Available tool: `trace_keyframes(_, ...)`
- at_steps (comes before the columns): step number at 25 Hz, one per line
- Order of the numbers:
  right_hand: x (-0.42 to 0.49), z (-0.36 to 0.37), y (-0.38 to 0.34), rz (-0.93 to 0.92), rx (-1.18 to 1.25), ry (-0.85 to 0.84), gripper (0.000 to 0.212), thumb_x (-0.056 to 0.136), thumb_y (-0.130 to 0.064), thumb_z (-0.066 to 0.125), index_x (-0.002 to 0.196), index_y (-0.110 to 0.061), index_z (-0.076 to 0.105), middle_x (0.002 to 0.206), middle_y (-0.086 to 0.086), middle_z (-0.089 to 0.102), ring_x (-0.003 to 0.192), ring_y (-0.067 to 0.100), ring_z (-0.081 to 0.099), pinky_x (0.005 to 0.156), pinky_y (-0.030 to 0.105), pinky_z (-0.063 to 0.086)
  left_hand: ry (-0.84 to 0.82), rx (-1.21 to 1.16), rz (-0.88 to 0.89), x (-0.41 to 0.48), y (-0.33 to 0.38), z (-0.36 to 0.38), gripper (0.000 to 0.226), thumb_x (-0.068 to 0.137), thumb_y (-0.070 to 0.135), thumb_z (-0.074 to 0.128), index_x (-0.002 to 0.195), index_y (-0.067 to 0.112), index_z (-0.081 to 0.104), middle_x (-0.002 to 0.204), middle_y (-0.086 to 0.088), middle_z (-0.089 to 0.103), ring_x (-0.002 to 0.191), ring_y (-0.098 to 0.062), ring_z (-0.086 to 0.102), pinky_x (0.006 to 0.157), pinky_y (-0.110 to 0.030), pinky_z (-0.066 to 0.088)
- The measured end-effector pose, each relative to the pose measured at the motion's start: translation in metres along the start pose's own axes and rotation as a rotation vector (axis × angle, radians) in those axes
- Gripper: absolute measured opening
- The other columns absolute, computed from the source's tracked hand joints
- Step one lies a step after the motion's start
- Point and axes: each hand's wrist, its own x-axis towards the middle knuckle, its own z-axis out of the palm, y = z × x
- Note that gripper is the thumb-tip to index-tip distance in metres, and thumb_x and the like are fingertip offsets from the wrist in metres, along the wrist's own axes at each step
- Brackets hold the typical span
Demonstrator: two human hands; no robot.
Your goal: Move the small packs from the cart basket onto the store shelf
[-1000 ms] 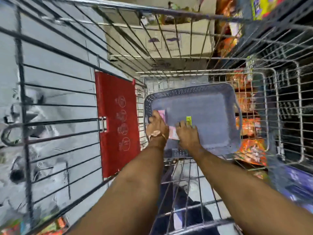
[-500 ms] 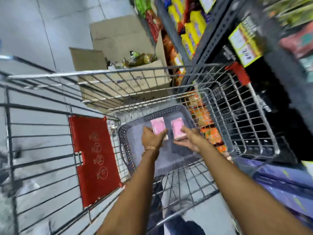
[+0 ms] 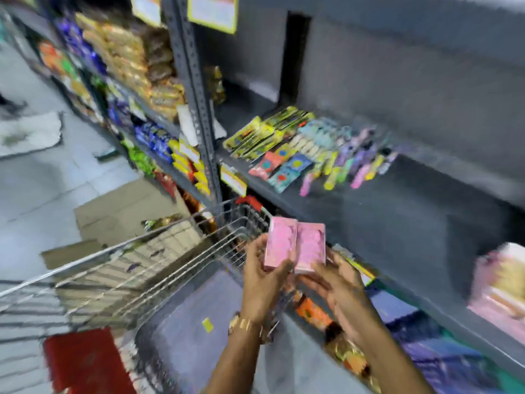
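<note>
Two small pink packs are held side by side above the cart. My left hand (image 3: 262, 275) grips the left pink pack (image 3: 279, 244) and my right hand (image 3: 338, 282) grips the right pink pack (image 3: 311, 247). Both packs hover just in front of the dark store shelf (image 3: 383, 211). Below my hands lies the grey plastic basket (image 3: 181, 331) inside the wire cart (image 3: 159, 251), with one small yellow pack (image 3: 208, 325) on its floor. The view is motion-blurred.
Several colourful small packs (image 3: 306, 149) lie in rows on the shelf further back. A stack of pink and yellow packs (image 3: 502, 285) sits at the shelf's right. Snack bags fill the shelves left of the upright post (image 3: 196, 109). A cardboard box (image 3: 119, 211) stands beyond the cart.
My hands have lifted both pink packs out of the basket and up toward the shelf. My view has swung up from the cart to the shelf.
</note>
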Motion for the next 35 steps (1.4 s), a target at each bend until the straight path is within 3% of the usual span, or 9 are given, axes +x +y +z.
trace_keyframes(3,-0.05,-0.051,-0.054,-0.154,0.028,0.097,0.035,0.089,-0.001,0.056,0.124,-0.005,0.059,0.117,0.018,0.071,0.098,0.031,0.07,0.078,0.03,0.06,-0.244,-0.044,0.012,-0.025,0.007,0.074,0.05,0.082,-0.015,0.063,0.126,0.007,0.052,0.122,-0.031,0.063,0.095,-0.029,0.062,0.07,-0.034,0.061)
trace_keyframes(8,-0.109,-0.132,-0.116,-0.442,0.021,0.335,0.028,0.089,0.003,0.056,0.112,-0.01,0.066,0.104,0.009,0.076,0.088,0.02,0.073,0.077,0.026,0.062,-0.69,-0.042,0.005,-0.057,0.005,0.187,0.054,0.073,-0.005,0.07,0.124,0.008,0.058,0.115,-0.016,0.07,0.101,-0.028,0.065,0.091,-0.043,0.052)
trace_keyframes(13,-0.121,-0.205,-0.14,-0.445,-0.159,0.605,0.028,0.095,-0.001,0.053,0.113,-0.021,0.057,0.092,0.008,0.069,0.083,0.03,0.069,0.069,0.03,0.061,-0.868,0.104,-0.148,-0.07,-0.015,0.271,0.034,0.088,-0.016,0.055,0.114,0.006,0.058,0.1,-0.018,0.067,0.083,-0.026,0.065,0.069,-0.028,0.06)
trace_keyframes(15,-0.113,-0.229,-0.139,-0.246,-0.626,0.74,0.02,0.097,-0.009,0.049,0.115,-0.012,0.056,0.093,0.01,0.066,0.096,0.035,0.067,0.074,0.033,0.055,-0.904,0.315,-0.142,-0.07,-0.023,0.288,0.038,0.085,-0.015,0.057,0.112,0.012,0.057,0.103,-0.018,0.066,0.077,-0.02,0.065,0.065,-0.028,0.06)
trace_keyframes(18,-0.104,-0.237,-0.139,0.092,-1.255,0.839,0.024,0.099,-0.016,0.037,0.114,-0.012,0.056,0.12,0.014,0.065,0.112,0.027,0.063,0.091,0.035,0.05,-0.967,0.876,0.17,-0.063,-0.039,0.291,0.044,0.085,0.011,0.06,0.128,0.019,0.054,0.118,-0.008,0.065,0.093,-0.015,0.07,0.083,-0.034,0.06)
trace_keyframes(22,-0.096,-0.231,-0.148,0.146,-1.452,0.886,0.032,0.1,-0.01,0.035,0.128,-0.011,0.051,0.129,0.011,0.059,0.121,0.026,0.057,0.098,0.035,0.048,-0.848,1.571,0.409,-0.05,-0.048,0.292,0.07,0.095,0.03,0.04,0.146,0.051,-0.002,0.136,-0.015,0.053,0.123,-0.037,0.054,0.104,-0.042,0.044)
trace_keyframes(26,-0.101,-0.23,-0.156,0.195,-1.467,0.762,0.037,0.098,-0.013,0.041,0.134,-0.005,0.044,0.132,0.015,0.056,0.122,0.028,0.055,0.099,0.036,0.046,-0.752,1.744,0.631,-0.057,-0.05,0.296,0.077,0.092,0.012,0.037,0.148,0.046,-0.005,0.126,-0.017,0.06,0.115,-0.038,0.06,0.096,-0.044,0.049)
trace_keyframes(30,-0.097,-0.235,-0.164,0.288,-1.525,0.691,0.057,0.084,-0.008,0.069,0.134,0.002,0.043,0.122,0.013,0.066,0.114,0.024,0.063,0.094,0.034,0.05,-0.717,1.833,0.701,-0.059,-0.049,0.296,0.079,0.091,0.008,0.041,0.151,0.037,-0.001,0.122,-0.017,0.063,0.111,-0.039,0.062,0.09,-0.044,0.052)
trace_keyframes(35,-0.089,-0.227,-0.147,0.234,-1.759,0.812,0.041,0.095,-0.004,0.049,0.135,-0.007,0.045,0.131,0.008,0.059,0.121,0.022,0.058,0.094,0.031,0.049,-0.735,1.895,0.872,-0.062,-0.036,0.29,0.076,0.092,0.005,0.039,0.153,0.02,-0.004,0.118,-0.018,0.066,0.106,-0.039,0.064,0.084,-0.045,0.052)
